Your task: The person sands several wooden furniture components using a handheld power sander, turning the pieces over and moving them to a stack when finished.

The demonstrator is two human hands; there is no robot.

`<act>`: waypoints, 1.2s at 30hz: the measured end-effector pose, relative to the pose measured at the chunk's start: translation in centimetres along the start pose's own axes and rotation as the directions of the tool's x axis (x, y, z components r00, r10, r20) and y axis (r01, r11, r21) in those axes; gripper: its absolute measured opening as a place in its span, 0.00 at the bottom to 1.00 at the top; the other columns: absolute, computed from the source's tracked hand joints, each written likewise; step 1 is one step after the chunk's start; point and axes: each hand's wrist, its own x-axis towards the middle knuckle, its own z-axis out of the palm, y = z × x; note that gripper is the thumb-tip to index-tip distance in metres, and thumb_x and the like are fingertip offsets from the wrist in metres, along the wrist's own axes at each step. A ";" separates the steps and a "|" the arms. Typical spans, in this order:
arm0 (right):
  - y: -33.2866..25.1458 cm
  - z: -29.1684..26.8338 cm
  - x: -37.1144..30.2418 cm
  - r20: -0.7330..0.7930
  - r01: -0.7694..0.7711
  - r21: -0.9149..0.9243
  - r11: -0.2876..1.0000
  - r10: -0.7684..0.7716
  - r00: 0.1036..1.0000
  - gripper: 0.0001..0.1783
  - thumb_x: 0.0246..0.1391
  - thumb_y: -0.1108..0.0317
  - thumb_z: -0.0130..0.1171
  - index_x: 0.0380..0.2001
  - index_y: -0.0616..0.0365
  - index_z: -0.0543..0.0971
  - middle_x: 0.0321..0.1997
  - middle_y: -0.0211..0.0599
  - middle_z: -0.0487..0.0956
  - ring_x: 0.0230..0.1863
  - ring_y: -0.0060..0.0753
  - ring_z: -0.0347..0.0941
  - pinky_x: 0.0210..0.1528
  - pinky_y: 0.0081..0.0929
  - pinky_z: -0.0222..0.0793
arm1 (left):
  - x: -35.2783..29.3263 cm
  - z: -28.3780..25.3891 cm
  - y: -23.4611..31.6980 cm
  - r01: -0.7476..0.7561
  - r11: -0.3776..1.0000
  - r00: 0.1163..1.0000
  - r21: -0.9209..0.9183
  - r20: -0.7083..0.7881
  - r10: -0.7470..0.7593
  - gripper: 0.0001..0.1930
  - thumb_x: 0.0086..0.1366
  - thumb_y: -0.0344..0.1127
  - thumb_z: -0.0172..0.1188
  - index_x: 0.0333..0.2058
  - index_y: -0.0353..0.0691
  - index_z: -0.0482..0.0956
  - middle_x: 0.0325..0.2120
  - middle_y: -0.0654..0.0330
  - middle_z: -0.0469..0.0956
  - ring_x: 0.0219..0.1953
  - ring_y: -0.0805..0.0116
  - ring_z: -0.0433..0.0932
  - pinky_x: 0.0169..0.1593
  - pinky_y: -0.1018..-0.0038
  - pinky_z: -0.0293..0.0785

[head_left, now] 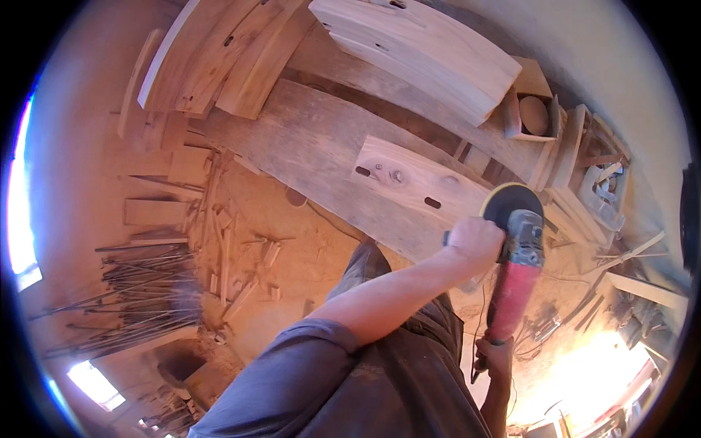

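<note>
A red and grey angle sander (pixel 515 288) with a round black and yellow disc (pixel 512 201) is held in both hands. My left hand (pixel 476 242) is closed round its side handle near the head. At the rear of the red body my right hand (pixel 496 358) grips the lower end, beside the cord. The disc overlaps the right end of a pale wooden board (pixel 420 181) with slots and knots; whether it touches the wood I cannot tell. The board lies flat on a worn plank bench (pixel 307 131).
Large slotted wooden panels (pixel 431 55) and stacked boards (pixel 219 55) sit at the back. A cardboard box (pixel 531 117) of round discs stands at the bench's far right. Wood scraps (pixel 234 277) litter the dusty floor; long metal clamps (pixel 146 292) lie at the left.
</note>
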 end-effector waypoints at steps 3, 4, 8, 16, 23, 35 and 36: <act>-1.8 4.3 -0.1 0.077 0.089 -0.149 0.985 -0.078 0.994 0.09 0.44 0.71 0.64 0.20 0.61 0.74 0.13 0.33 0.72 0.09 0.28 0.68 0.12 0.28 0.63 | -3.4 -3.0 -5.1 0.116 0.993 0.993 -0.017 0.022 -0.116 0.08 0.58 0.36 0.63 0.34 0.44 0.87 0.33 0.51 0.86 0.39 0.51 0.86 0.41 0.58 0.82; -2.0 5.7 0.2 0.112 0.121 -0.188 0.975 -0.101 0.989 0.09 0.43 0.70 0.64 0.19 0.61 0.74 0.13 0.32 0.72 0.09 0.27 0.68 0.12 0.28 0.63 | -4.7 -3.6 -7.2 0.122 0.992 0.992 -0.020 -0.024 -0.122 0.08 0.58 0.36 0.62 0.34 0.43 0.87 0.33 0.51 0.86 0.38 0.50 0.86 0.41 0.56 0.82; -5.0 12.2 0.8 0.195 0.253 -0.378 0.891 -0.191 0.962 0.15 0.41 0.64 0.67 0.26 0.67 0.79 0.18 0.35 0.76 0.21 0.27 0.74 0.24 0.32 0.70 | -9.9 -6.9 -15.2 0.273 0.962 0.955 -0.030 -0.111 -0.275 0.10 0.57 0.35 0.60 0.36 0.42 0.85 0.32 0.48 0.85 0.37 0.48 0.86 0.41 0.55 0.82; -13.3 29.7 0.8 0.514 0.592 -0.551 0.588 -0.320 0.796 0.23 0.46 0.57 0.69 0.39 0.66 0.81 0.36 0.52 0.84 0.41 0.47 0.82 0.46 0.41 0.76 | -24.0 -11.8 -32.2 0.595 0.801 0.748 -0.062 -0.321 -0.581 0.10 0.50 0.34 0.64 0.31 0.38 0.85 0.30 0.43 0.84 0.36 0.42 0.84 0.42 0.51 0.79; -15.1 34.7 -1.0 0.739 0.768 -0.389 0.509 -0.326 0.590 0.32 0.47 0.58 0.67 0.54 0.64 0.76 0.50 0.65 0.80 0.54 0.58 0.78 0.56 0.45 0.73 | -38.7 -8.0 -36.5 0.709 0.682 0.598 -0.179 -0.359 -0.717 0.08 0.53 0.29 0.59 0.29 0.33 0.84 0.29 0.38 0.82 0.36 0.37 0.82 0.42 0.48 0.78; -20.3 17.7 12.9 0.516 0.525 -0.798 -0.297 -0.788 0.337 0.69 0.28 0.63 0.77 0.75 0.57 0.49 0.69 0.61 0.56 0.70 0.70 0.52 0.74 0.61 0.43 | -49.9 5.6 -28.6 0.909 0.115 0.152 -0.400 0.061 -0.987 0.16 0.56 0.40 0.62 0.33 0.29 0.84 0.27 0.37 0.83 0.36 0.41 0.85 0.42 0.54 0.80; -20.5 18.2 13.5 0.521 0.567 -0.780 -0.266 -0.779 0.351 0.70 0.26 0.65 0.77 0.75 0.57 0.50 0.68 0.60 0.57 0.70 0.70 0.52 0.74 0.62 0.44 | -50.1 6.0 -27.4 0.910 0.054 0.116 -0.412 0.128 -0.985 0.18 0.56 0.44 0.65 0.33 0.31 0.84 0.23 0.41 0.83 0.31 0.45 0.86 0.39 0.56 0.81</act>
